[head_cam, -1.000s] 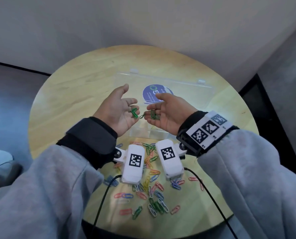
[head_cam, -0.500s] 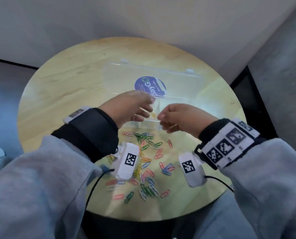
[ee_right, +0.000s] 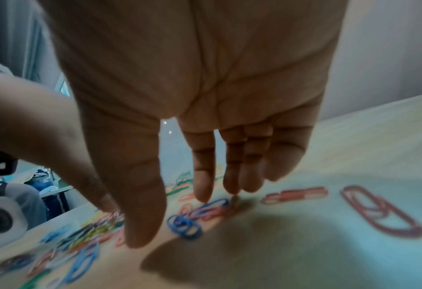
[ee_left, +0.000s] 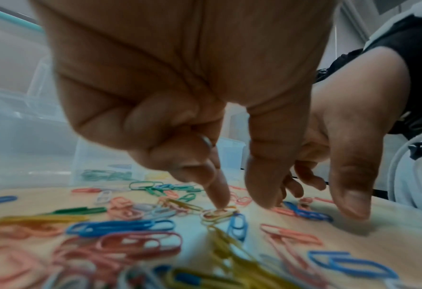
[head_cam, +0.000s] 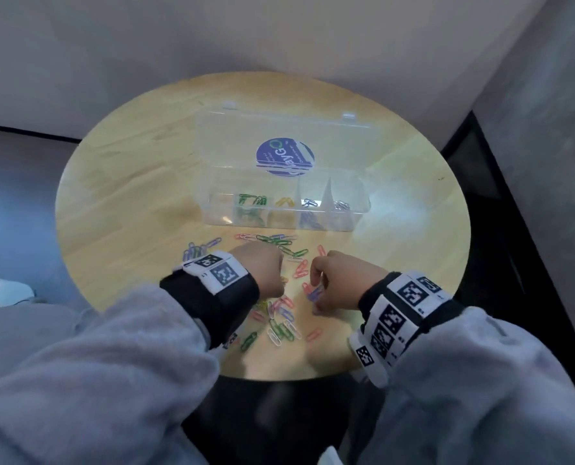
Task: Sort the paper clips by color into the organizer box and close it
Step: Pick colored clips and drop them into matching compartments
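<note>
The clear organizer box (head_cam: 356,216) stands open at mid-table, its lid (head_cam: 212,146) lying back with a blue sticker on it. Green clips (head_cam: 251,200), yellow clips (head_cam: 284,202), blue ones and pale ones lie in separate compartments. A mixed pile of paper clips (head_cam: 281,325) is spread in front of the box. Both hands hover palm-down over the pile. My left hand (head_cam: 274,273) (ee_left: 239,205) touches a yellow clip (ee_left: 217,214) with its index fingertip, thumb beside it, other fingers curled. My right hand (head_cam: 319,281) (ee_right: 172,217) reaches down with straight fingers onto a blue clip (ee_right: 209,205) (head_cam: 314,293).
The round wooden table (head_cam: 128,196) stands against a pale wall, with dark floor at the right. More clips (head_cam: 200,248) lie left of my left wrist. A red clip (ee_right: 380,211) lies alone to the right of my right hand.
Both hands were raised near the box with green clips between them. They have since come down and back to the pile, and the green clips are no longer in them.
</note>
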{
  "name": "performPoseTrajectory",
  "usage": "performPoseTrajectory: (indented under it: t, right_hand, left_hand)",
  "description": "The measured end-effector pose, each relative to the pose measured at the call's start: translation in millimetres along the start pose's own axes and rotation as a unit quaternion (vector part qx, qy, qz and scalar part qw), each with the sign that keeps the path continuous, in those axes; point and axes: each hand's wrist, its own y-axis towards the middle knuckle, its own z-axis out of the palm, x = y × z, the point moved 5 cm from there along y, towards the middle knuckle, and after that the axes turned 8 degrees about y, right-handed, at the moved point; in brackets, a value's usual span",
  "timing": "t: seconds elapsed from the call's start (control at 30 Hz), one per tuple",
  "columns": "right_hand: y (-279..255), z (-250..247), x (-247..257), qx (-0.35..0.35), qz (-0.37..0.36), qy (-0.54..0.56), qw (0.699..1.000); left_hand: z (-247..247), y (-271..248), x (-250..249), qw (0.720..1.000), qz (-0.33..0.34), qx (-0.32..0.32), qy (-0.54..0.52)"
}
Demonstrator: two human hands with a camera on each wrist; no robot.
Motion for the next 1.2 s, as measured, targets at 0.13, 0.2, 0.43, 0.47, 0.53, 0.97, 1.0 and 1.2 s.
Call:
performPoseTrajectory:
  t: [0.13,0.2,0.43,0.47,0.53,0.97,1.0,1.2]
  right_hand:
    - [4,-1,1,-0.007,-0.022,-0.015,1.000]
    - [6,-1,0,-0.002,-0.030,-0.018,0.999]
    - [10,0,-2,0.023,-0.024,0.000,0.999]
    - [10,1,-2,0.022,-0.027,0.001,0.999]
    - [10,0,-2,0.018,-0.031,0.004,0.999]
    - [14,-22,-23,0.032,-0.023,0.399,0.916]
    - [13,-23,-24,0.035,-0.016,0.439,0.898]
    - [11,-24,-25,0.042,0.042,0.603,0.795]
  left_hand:
    - [7,6,-5,1.000,-0.011,-0.005,0.008]
    - [8,10,-7,1.000,-0.016,-0.008,0.012]
    - [11,17,-7,1.000,-0.007,0.012,0.007]
    - [11,18,-7,1.000,-0.009,0.015,0.003]
    - [11,16,-5,1.000,-0.012,0.024,-0.001]
    - [-14,0,9,0.891,0.013,0.060,-0.449]
    - [-16,-1,9,0.874,0.005,0.062,-0.482]
    - [-13,-6,4,0.935,-0.005,0.071,-0.348]
